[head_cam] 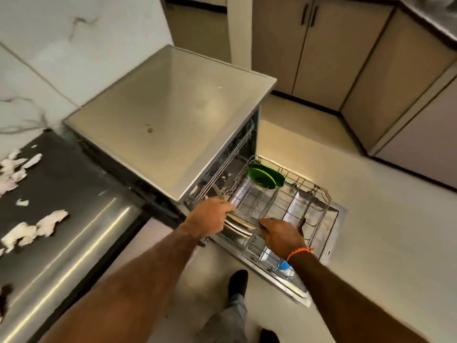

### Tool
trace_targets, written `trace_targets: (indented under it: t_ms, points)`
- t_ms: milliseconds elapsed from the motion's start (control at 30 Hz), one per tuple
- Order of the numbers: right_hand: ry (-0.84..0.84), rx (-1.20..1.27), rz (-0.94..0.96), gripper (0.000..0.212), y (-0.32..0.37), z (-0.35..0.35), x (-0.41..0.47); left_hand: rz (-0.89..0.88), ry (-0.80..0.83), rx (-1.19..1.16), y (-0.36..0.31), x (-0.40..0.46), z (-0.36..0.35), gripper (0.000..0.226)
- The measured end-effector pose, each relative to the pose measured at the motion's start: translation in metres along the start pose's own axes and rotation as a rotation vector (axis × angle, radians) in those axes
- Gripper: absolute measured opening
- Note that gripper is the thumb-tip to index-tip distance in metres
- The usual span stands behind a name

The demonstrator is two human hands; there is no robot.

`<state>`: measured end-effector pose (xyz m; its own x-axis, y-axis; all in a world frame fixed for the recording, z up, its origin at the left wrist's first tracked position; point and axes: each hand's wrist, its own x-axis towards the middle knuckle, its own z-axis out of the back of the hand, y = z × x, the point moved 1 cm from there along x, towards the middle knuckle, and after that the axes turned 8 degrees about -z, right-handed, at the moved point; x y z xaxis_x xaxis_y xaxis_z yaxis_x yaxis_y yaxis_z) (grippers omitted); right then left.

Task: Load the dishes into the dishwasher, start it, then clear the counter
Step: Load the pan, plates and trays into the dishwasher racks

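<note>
Two round pale plates [238, 225], gripped by left hand [210, 216] and right hand [282, 235], over wire rack [296, 194].

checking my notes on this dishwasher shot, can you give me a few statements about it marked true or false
1. The lower rack is pulled out over the open door. True.
2. The green plates lie on the dishwasher top. False: they stand in the rack.
3. The left hand holds plates at the rack's edge. True.
4. The right hand is on the counter. False: it is at the rack.
5. White scraps lie on the counter. True.
</note>
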<state>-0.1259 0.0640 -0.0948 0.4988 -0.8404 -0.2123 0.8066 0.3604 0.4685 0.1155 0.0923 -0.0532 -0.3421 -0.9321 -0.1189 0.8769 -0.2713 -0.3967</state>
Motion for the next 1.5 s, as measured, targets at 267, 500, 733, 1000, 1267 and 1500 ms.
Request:
trace_targets:
  t_ms: [267,500,733,1000,1267,1500]
  points:
    - [0.002,0.166,-0.265,0.027,-0.061,-0.137,0.088,0.083,0.126,-0.134,0.106,0.081,-0.126,0.028]
    - [-0.018,0.271,-0.373,0.025,-0.088,-0.219,0.142,0.159,0.119,-0.138,0.17,0.116,-0.207,0.033]
    - [0.04,0.283,-0.424,0.026,-0.107,-0.249,0.161,0.248,0.14,-0.134,0.18,0.128,-0.243,0.038]
    - [0.199,0.198,-0.428,0.048,-0.094,-0.244,0.185,0.481,0.167,-0.166,0.161,0.128,-0.247,0.057]
    - [0.259,0.058,-0.389,0.049,-0.062,-0.164,0.147,0.46,0.238,-0.25,0.115,0.103,-0.182,0.054]
    - [0.349,-0.097,-0.23,0.045,-0.017,-0.082,0.116,0.585,0.272,-0.39,0.055,0.071,-0.101,0.052]
